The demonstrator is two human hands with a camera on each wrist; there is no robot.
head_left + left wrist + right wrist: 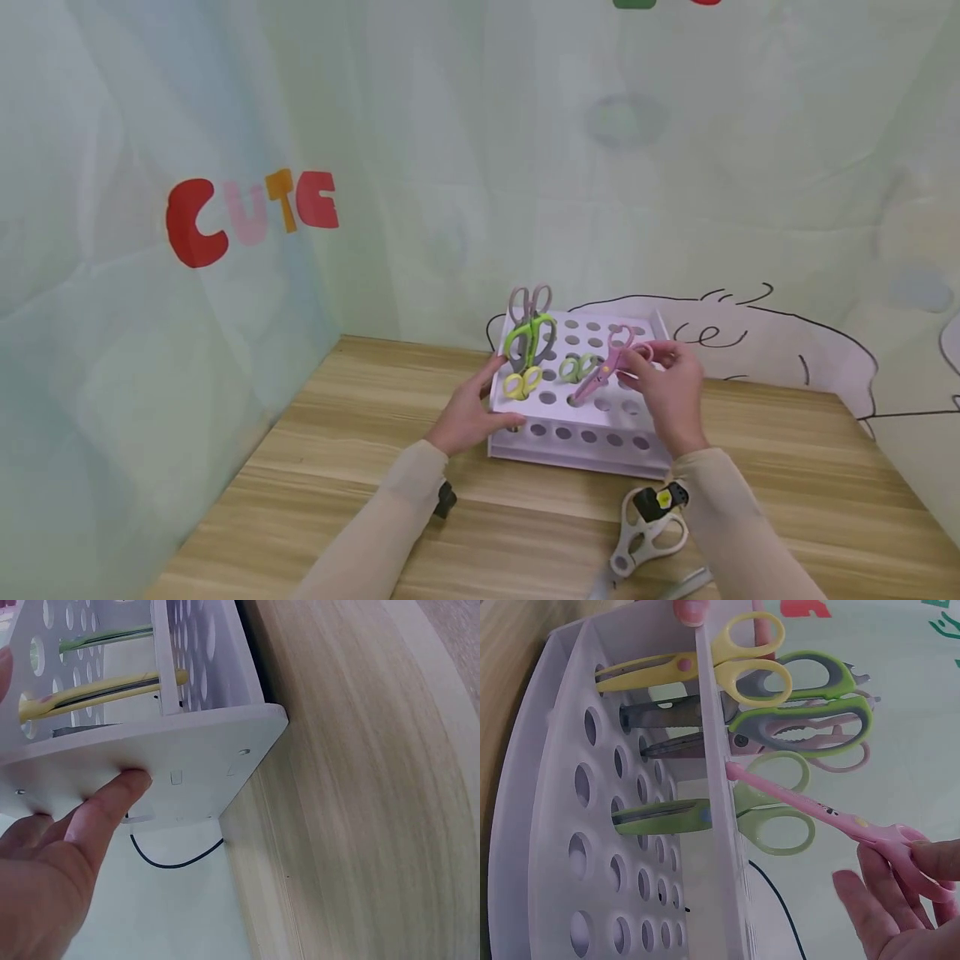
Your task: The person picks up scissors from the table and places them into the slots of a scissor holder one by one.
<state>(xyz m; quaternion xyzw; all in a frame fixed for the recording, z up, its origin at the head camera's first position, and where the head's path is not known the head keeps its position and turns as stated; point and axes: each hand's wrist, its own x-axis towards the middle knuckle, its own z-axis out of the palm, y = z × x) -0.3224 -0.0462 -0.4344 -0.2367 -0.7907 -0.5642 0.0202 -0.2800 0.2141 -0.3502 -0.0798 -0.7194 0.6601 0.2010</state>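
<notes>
At the rack, pink scissors pinched in right grip, blades slanting below it, left grip unclenched

Long cream fabric left sleeve: plain, lightly creased, reaching the wrist. Long cream fabric right sleeve: same colour, some folds near the cuff. Small black block-shaped left wrist device: partly hidden behind the sleeve. Small black box-shaped right wrist device: bears a bright yellow patch; any lettering on it too small to read. Left hand and right hand: bare.
</notes>
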